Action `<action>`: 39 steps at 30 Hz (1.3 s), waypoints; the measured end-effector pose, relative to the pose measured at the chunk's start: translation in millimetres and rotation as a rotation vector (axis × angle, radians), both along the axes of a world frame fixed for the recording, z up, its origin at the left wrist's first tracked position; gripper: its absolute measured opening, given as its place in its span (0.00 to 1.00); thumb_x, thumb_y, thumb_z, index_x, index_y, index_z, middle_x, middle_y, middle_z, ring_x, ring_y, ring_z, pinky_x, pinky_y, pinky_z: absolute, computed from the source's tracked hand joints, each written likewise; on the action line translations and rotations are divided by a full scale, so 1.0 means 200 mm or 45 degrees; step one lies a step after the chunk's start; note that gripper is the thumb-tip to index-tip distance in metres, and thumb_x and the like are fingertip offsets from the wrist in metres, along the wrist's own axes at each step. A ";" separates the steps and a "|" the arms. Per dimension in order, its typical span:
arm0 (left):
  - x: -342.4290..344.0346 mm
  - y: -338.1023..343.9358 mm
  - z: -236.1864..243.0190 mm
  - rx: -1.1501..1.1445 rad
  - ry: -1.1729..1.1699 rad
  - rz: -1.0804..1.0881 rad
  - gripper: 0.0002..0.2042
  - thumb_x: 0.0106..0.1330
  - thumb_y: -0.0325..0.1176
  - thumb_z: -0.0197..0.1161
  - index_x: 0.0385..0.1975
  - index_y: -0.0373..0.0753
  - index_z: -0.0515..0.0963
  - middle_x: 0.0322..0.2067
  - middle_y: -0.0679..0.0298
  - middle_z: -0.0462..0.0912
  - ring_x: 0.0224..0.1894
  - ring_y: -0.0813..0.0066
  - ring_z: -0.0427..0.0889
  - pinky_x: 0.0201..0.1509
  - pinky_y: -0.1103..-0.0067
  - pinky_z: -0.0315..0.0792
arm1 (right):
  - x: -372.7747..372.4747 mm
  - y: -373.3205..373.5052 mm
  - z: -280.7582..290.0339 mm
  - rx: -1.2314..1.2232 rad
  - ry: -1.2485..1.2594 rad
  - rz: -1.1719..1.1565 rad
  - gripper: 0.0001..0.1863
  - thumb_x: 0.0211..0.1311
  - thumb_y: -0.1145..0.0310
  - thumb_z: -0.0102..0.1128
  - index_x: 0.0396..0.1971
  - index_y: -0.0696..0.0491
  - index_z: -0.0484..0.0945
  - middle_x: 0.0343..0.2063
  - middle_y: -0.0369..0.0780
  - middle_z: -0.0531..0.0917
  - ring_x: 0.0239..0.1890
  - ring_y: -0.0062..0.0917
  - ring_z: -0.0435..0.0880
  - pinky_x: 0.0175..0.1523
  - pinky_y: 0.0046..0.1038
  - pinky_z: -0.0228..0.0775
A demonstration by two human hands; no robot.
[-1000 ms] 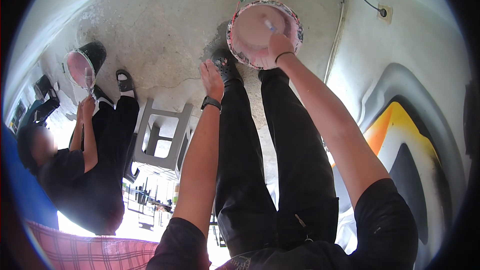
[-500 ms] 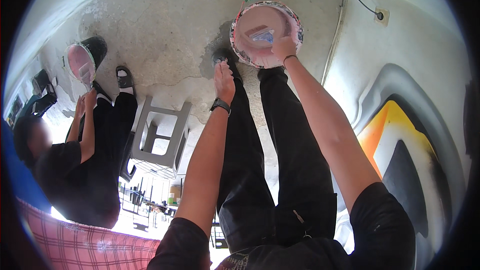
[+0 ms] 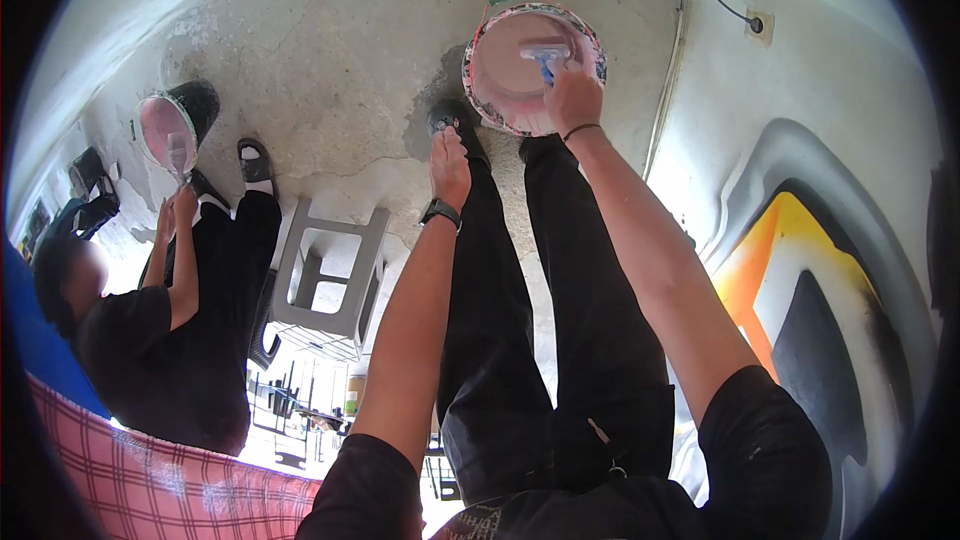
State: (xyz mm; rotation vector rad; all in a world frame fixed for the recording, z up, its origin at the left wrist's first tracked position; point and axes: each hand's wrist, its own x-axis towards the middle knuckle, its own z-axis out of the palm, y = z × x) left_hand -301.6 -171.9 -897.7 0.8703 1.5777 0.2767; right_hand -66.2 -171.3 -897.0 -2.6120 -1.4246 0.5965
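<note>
My right hand [image 3: 572, 98] grips a wide paintbrush [image 3: 548, 55] with a blue handle, held over a paint-spattered bucket [image 3: 480, 100] of pale pink paint [image 3: 510, 78] beyond my legs. The bucket has a red handle and rests on the concrete floor. My left hand [image 3: 449, 160] hangs lower and to the left, near my dark clog [image 3: 443, 110], with a watch on its wrist. Its fingers are curled together; whether anything is inside them is hidden.
At left, a co-worker [image 3: 190, 360] in black holds a brush [image 3: 178, 150] at a pink-lined bucket [image 3: 197, 102]. A grey plastic stool [image 3: 368, 240] stands between us. The painted wall [image 3: 850, 190] at right has a cable and socket [image 3: 759, 28]. Pink checked cloth [image 3: 120, 450] lies lower left.
The brush in my right hand has turned, its head now crosswise in the bucket. My left hand has shifted slightly right and down, and its fingers have curled from a straighter pose.
</note>
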 end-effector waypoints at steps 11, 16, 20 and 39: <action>-0.02 0.01 -0.05 -0.037 -0.052 0.021 0.17 0.75 0.46 0.45 0.36 0.39 0.73 0.20 0.71 0.68 0.21 0.85 0.65 0.24 0.82 0.62 | 0.04 -0.04 -0.07 -0.223 0.092 -0.293 0.16 0.60 0.56 0.58 0.28 0.56 0.83 0.26 0.52 0.83 0.32 0.46 0.84 0.40 0.44 0.77; -0.04 0.04 -0.04 -0.053 -0.001 -0.017 0.18 0.76 0.48 0.44 0.31 0.40 0.71 0.21 0.69 0.70 0.22 0.82 0.69 0.27 0.81 0.66 | 0.00 -0.11 -0.08 -0.183 0.117 -0.096 0.13 0.58 0.60 0.59 0.30 0.56 0.83 0.28 0.53 0.83 0.34 0.49 0.84 0.42 0.44 0.76; 0.01 0.06 -0.04 0.006 0.014 -0.084 0.19 0.76 0.48 0.44 0.31 0.39 0.72 0.22 0.69 0.71 0.24 0.82 0.70 0.28 0.81 0.66 | 0.04 -0.13 -0.09 -0.340 0.220 -0.527 0.15 0.56 0.60 0.58 0.31 0.59 0.82 0.31 0.56 0.83 0.38 0.51 0.83 0.45 0.45 0.76; 0.32 -0.02 -0.08 0.064 -0.040 -0.363 0.17 0.74 0.43 0.47 0.31 0.33 0.70 0.26 0.53 0.73 0.32 0.57 0.72 0.35 0.67 0.67 | 0.05 -0.18 -0.11 -0.358 0.382 -0.670 0.21 0.54 0.57 0.64 0.24 0.66 0.81 0.23 0.55 0.83 0.27 0.44 0.86 0.38 0.39 0.80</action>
